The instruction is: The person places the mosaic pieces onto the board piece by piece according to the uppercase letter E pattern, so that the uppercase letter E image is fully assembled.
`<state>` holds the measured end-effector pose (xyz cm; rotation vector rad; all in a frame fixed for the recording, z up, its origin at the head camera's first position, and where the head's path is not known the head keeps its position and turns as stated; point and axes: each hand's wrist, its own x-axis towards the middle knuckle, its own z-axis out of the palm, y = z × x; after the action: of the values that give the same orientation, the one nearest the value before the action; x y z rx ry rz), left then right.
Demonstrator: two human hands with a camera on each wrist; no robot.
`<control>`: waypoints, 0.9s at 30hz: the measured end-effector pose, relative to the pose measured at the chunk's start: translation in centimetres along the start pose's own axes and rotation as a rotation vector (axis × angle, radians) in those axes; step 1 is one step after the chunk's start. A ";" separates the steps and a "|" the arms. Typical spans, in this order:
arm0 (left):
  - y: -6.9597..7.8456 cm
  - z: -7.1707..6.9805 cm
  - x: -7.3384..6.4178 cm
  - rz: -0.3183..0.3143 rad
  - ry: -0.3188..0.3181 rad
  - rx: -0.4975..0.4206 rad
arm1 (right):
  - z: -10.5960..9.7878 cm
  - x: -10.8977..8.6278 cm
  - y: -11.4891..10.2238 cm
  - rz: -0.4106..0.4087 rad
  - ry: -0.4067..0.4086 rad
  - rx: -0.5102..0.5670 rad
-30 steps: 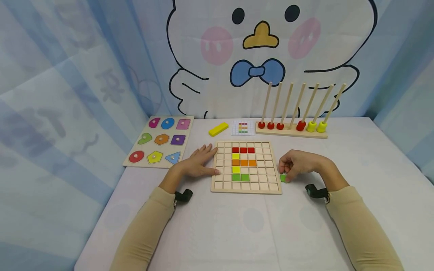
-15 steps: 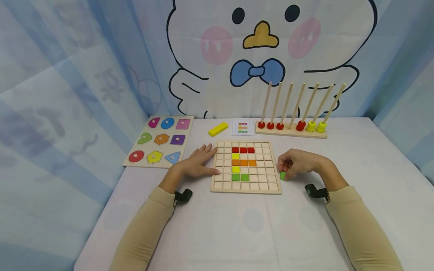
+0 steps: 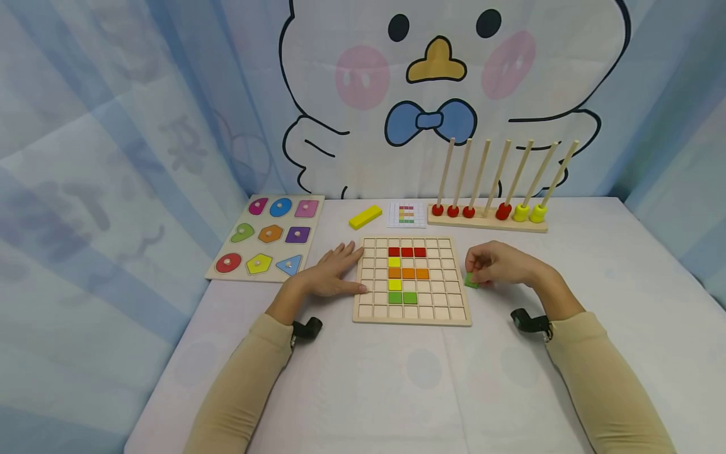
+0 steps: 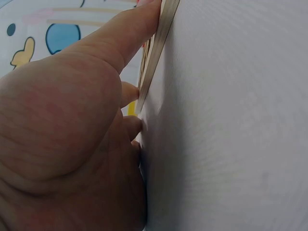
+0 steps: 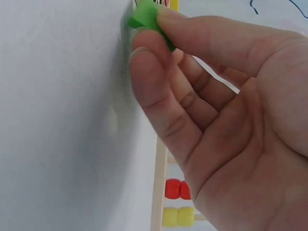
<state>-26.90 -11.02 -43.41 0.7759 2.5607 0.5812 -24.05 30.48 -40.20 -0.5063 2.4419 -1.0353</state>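
A wooden grid board (image 3: 374, 312) lies in the middle of the table. Set in its cells are red tiles (image 3: 407, 252), yellow tiles (image 3: 394, 284), orange tiles (image 3: 408, 273) and two green tiles (image 3: 403, 297). My left hand (image 3: 331, 275) rests with spread, straight fingers at the board's left edge, its thumb on the rim. Just right of the board, my right hand (image 3: 499, 263) pinches a green square tile (image 5: 145, 17) between thumb and fingers. In the head view that tile is tilted and partly covered by the fingers.
A shape puzzle board (image 3: 227, 277) lies at the left. Behind the grid board are a yellow bar (image 3: 365, 217), a small pattern card (image 3: 406, 214) and a wooden peg stand (image 3: 488, 221) with red and yellow beads.
My right hand has lifted the green tile off the table and moved slightly away from me, tilting it. The left hand and the board have stayed put.
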 end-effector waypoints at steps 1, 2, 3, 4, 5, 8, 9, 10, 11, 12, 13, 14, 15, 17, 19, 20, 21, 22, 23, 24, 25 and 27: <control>0.0 0.0 0.0 0.001 -0.001 0.001 | 0.0 0.0 0.0 -0.008 0.019 0.010; 0.0 0.0 0.0 0.000 -0.002 0.002 | 0.0 0.0 0.0 -0.020 0.032 0.019; 0.0 0.0 0.0 -0.001 -0.003 0.004 | 0.1 0.0 -0.1 -0.026 0.045 0.027; 0.1 0.0 0.0 0.000 -0.002 0.004 | 0.0 0.0 0.0 -0.033 0.057 0.033; 0.1 0.0 0.0 -0.001 -0.001 0.005 | 0.1 0.0 0.0 -0.031 0.067 0.040; 0.1 0.0 0.0 -0.001 0.003 0.008 | 0.2 0.1 -0.2 -0.031 0.092 0.065; 0.1 0.0 0.0 -0.001 0.004 0.008 | 0.2 0.2 -0.2 -0.030 0.100 0.075; 0.1 0.1 0.0 -0.001 0.004 0.008 | 0.3 0.3 -0.3 -0.034 0.105 0.084; 0.1 0.0 0.0 -0.002 0.004 0.007 | 0.3 0.3 -0.4 -0.038 0.108 0.094; 0.1 0.0 0.0 -0.003 0.002 0.007 | 0.4 0.4 -0.5 -0.045 0.110 0.102; 0.1 0.0 0.0 -0.003 0.001 0.006 | 0.5 0.4 -0.7 -0.048 0.112 0.113; 0.1 0.0 0.0 -0.002 0.000 0.005 | 0.6 0.5 -0.9 -0.052 0.114 0.121; 0.1 0.0 0.0 -0.003 -0.001 0.004 | 0.8 0.5 -1.0 -0.054 0.115 0.127; 0.1 0.0 0.0 -0.003 -0.001 0.004 | 1.0 0.7 -1.3 -0.060 0.119 0.142; 0.1 0.0 0.0 -0.004 -0.003 0.004 | 1.2 0.8 -1.5 -0.061 0.124 0.159; 0.1 0.0 0.0 -0.004 -0.003 0.004 | 1.3 0.8 -1.5 -0.063 0.125 0.164; 0.0 0.0 0.0 -0.004 -0.004 0.004 | 1.3 0.9 -1.6 -0.065 0.125 0.172; 0.0 0.0 0.0 -0.004 -0.004 0.003 | 1.4 1.0 -1.6 -0.068 0.123 0.181; 0.0 0.0 0.0 -0.004 -0.004 0.003 | 1.4 1.0 -1.6 -0.071 0.121 0.185; 0.0 0.0 0.0 -0.004 -0.005 0.003 | 1.5 1.1 -1.6 -0.078 0.118 0.191; 0.0 0.0 0.0 -0.003 -0.005 0.003 | 1.5 1.1 -1.6 -0.085 0.112 0.200; 0.1 -0.1 0.0 -0.003 -0.005 0.004 | 1.6 1.2 -1.7 -0.098 0.093 0.221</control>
<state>-26.91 -11.00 -43.33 0.7745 2.5589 0.5725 -23.91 27.83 -40.25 -0.5174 2.3618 -1.3788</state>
